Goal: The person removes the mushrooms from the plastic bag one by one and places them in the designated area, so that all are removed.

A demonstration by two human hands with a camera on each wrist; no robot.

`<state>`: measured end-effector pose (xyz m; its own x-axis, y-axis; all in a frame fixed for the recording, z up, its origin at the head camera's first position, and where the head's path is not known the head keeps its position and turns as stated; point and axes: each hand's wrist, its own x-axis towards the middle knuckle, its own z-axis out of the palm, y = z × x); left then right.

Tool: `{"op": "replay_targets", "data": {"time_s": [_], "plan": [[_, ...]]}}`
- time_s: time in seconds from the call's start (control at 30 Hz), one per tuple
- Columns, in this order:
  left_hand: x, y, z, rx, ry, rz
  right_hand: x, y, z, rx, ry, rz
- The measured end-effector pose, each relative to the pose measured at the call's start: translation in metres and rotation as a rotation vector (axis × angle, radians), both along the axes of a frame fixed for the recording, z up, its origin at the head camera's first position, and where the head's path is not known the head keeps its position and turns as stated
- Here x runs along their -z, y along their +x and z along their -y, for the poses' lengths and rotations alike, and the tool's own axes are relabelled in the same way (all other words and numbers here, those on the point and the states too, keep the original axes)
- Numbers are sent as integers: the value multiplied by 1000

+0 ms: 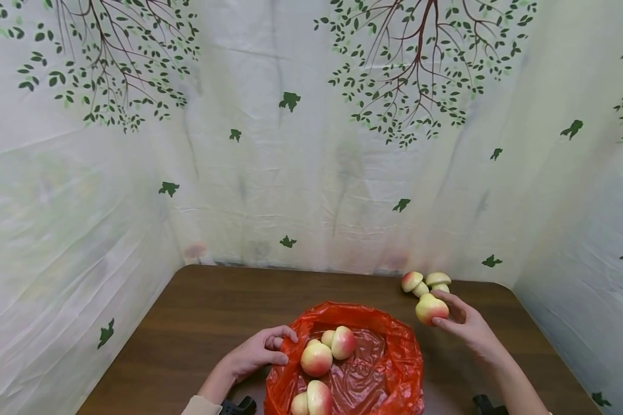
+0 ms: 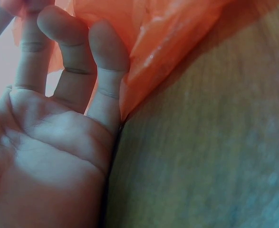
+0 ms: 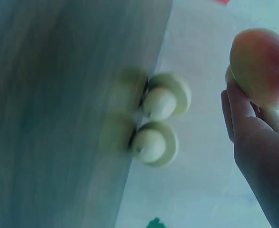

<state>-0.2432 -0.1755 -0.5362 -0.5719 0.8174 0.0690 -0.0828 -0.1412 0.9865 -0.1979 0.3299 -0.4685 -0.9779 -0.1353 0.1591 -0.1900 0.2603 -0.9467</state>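
My left hand [image 1: 254, 353] grips the left rim of an open red plastic bag [image 1: 407, 351], thumb and fingertips at the plastic. In the left wrist view its fingers curl in front of the bag's side [image 2: 165, 40]. Three toy mushrooms with yellow and red caps lie inside the bag, among them one mushroom [image 1: 316, 359] near its left wall. To the right of the bag, my right hand [image 1: 467, 325] holds another toy mushroom [image 1: 431, 309] above the table, pinched between thumb and fingers. The right wrist view shows this mushroom's rounded red and yellow cap [image 3: 258, 66].
Two more mushrooms lie side by side near the table's back edge, a red-capped mushroom [image 1: 412, 282] and a paler mushroom [image 1: 438, 280]. The brown wooden table [image 1: 218, 300] is bordered by a white curtain [image 1: 316, 173] printed with leaves, behind and at both sides.
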Motion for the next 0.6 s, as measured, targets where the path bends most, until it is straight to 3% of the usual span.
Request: {"op": "replay_targets", "data": {"time_s": [0.23, 0.6], "plan": [[1, 0, 1, -2, 0, 1, -2, -12, -23, 124, 98, 36], [1, 1, 1, -8, -10, 5, -1, -26, -61, 221, 199, 84]]}}
